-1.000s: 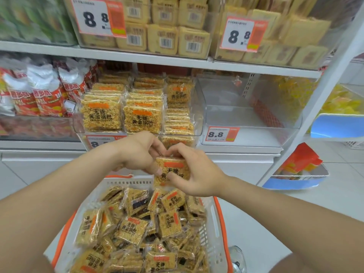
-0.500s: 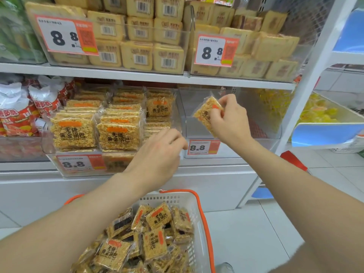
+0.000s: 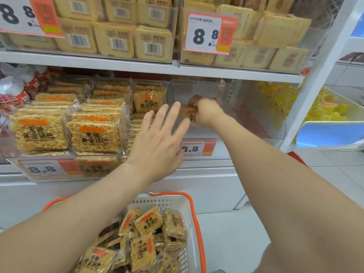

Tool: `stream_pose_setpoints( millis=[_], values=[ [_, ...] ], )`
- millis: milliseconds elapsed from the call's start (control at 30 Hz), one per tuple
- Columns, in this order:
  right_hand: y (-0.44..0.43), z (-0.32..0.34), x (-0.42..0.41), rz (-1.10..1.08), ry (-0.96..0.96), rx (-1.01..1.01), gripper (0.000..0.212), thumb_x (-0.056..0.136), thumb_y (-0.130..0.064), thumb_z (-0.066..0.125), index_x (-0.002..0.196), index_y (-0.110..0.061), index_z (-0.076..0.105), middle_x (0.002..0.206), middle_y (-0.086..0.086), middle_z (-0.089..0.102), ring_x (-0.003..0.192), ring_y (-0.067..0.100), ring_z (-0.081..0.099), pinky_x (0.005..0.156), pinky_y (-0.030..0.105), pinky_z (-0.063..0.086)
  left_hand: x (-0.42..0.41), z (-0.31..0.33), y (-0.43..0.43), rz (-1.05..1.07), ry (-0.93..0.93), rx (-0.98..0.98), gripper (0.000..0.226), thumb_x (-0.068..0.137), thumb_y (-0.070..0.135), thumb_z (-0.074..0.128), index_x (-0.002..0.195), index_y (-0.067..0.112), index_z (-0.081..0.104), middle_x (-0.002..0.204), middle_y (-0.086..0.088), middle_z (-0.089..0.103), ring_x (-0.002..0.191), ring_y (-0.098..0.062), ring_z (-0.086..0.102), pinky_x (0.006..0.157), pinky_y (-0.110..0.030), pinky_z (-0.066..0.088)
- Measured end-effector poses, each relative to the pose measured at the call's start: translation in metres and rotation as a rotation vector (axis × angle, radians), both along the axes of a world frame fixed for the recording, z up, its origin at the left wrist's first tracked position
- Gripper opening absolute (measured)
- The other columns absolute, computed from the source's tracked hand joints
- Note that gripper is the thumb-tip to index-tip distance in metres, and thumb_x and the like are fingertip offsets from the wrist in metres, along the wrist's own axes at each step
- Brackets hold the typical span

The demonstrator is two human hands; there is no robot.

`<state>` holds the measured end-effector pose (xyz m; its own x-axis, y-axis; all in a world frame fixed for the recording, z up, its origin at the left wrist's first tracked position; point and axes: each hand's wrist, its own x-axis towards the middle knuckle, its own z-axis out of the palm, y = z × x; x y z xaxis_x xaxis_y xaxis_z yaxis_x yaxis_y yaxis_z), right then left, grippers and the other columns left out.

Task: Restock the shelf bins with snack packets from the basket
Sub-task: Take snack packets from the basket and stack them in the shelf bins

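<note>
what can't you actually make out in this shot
Head view only:
- The packet in the right hand: label mostly covered by that hand and by the left hand.
- The price tag under the clear bin: first digit hidden behind the left hand.
- The basket: left side behind the left arm, bottom cut off by the frame edge, so no packet count.
- Whether the packet touches the bin floor: too blurred to tell.

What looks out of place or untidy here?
Nothing is spilled or damaged. Only the packets in the basket lie jumbled at all angles, unlike the neat rows in the full bin.
</note>
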<state>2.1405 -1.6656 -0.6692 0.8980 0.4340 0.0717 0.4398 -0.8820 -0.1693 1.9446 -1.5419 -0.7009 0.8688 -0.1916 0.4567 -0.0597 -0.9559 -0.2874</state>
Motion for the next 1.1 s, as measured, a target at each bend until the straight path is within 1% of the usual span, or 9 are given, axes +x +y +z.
stream_pose_setpoints(
  millis=[133,267,467,633,700,833,933,1033,1100],
  values=[
    [0.022,-0.001,0.025,-0.076,0.041,-0.024,0.048,0.093,-0.009,0.064,0.139,-0.018,0.055,0.132,0.012,0.062,0.123,0.035,0.058,0.106,0.044,0.049,0.013,-0.001,0.014,-0.043,0.053,-0.066,0.066,0.097,0.058,0.041,0.149,0.018,0.047,0.163,-0.022,0.033,0.122,-0.04,0.054,0.098,-0.048,0.042],
    [0.041,-0.016,0.046,-0.126,-0.023,-0.104,0.054,0.09,-0.003,0.065,0.141,-0.015,0.055,0.139,0.015,0.058,0.134,0.037,0.049,0.111,0.049,0.043,0.018,-0.002,0.014,-0.097,0.086,-0.041,0.051,0.097,0.052,0.043,0.121,0.016,0.069,0.167,-0.02,0.031,0.105,-0.037,0.057,0.092,-0.048,0.042],
    [0.046,-0.027,0.074,-0.057,-0.099,-0.101,0.052,0.093,0.002,0.053,0.14,-0.02,0.059,0.138,0.012,0.055,0.137,0.038,0.037,0.105,0.043,0.041,0.022,0.003,0.014,-0.103,0.086,0.045,0.041,0.091,0.044,0.048,0.104,0.011,0.069,0.143,-0.017,0.053,0.109,-0.043,0.052,0.108,-0.059,0.034],
    [0.055,-0.024,0.078,0.016,-0.135,-0.017,0.04,0.098,0.0,0.048,0.13,-0.015,0.066,0.134,0.016,0.054,0.135,0.038,0.039,0.108,0.044,0.047,0.02,0.004,0.016,-0.065,0.084,-0.007,0.041,0.089,0.046,0.051,0.096,0.009,0.069,0.124,-0.014,0.058,0.116,-0.046,0.05,0.119,-0.066,0.023],
    [0.057,-0.027,0.079,-0.034,-0.092,0.074,0.035,0.097,-0.01,0.057,0.132,-0.012,0.06,0.136,0.016,0.054,0.133,0.036,0.043,0.104,0.038,0.048,0.019,0.003,0.017,-0.068,0.081,-0.017,0.041,0.089,0.046,0.051,0.095,0.009,0.069,0.122,-0.014,0.058,0.116,-0.046,0.05,0.12,-0.067,0.021],
    [0.05,-0.03,0.075,-0.227,-0.009,0.206,0.068,0.1,-0.035,0.066,0.151,-0.005,0.032,0.143,0.022,0.048,0.134,0.035,0.047,0.09,0.036,0.047,0.02,0.002,0.019,-0.118,0.078,-0.043,0.038,0.089,0.045,0.05,0.092,0.011,0.066,0.119,-0.013,0.055,0.11,-0.042,0.05,0.122,-0.064,0.022],
    [0.043,-0.029,0.075,-0.208,0.0,0.282,0.053,0.098,-0.035,0.068,0.138,-0.008,0.047,0.131,0.016,0.062,0.125,0.034,0.058,0.083,0.034,0.049,0.021,0.001,0.02,-0.126,0.091,-0.05,0.036,0.089,0.044,0.049,0.094,0.012,0.065,0.123,-0.015,0.054,0.107,-0.041,0.051,0.119,-0.061,0.027],
    [0.044,-0.03,0.069,-0.096,0.099,0.243,0.031,0.098,-0.02,0.062,0.129,-0.018,0.059,0.129,0.011,0.062,0.125,0.03,0.055,0.089,0.035,0.051,0.019,-0.002,0.022,-0.124,0.106,-0.049,0.037,0.088,0.044,0.048,0.101,0.014,0.065,0.13,-0.015,0.053,0.109,-0.039,0.053,0.117,-0.06,0.03],
    [0.046,-0.032,0.067,-0.039,0.161,0.232,0.031,0.096,-0.012,0.056,0.119,-0.029,0.068,0.129,0.007,0.061,0.122,0.027,0.057,0.088,0.032,0.05,0.018,-0.003,0.023,-0.132,0.101,-0.056,0.036,0.088,0.043,0.049,0.102,0.014,0.065,0.132,-0.015,0.053,0.109,-0.038,0.054,0.116,-0.059,0.032]
  ],
)
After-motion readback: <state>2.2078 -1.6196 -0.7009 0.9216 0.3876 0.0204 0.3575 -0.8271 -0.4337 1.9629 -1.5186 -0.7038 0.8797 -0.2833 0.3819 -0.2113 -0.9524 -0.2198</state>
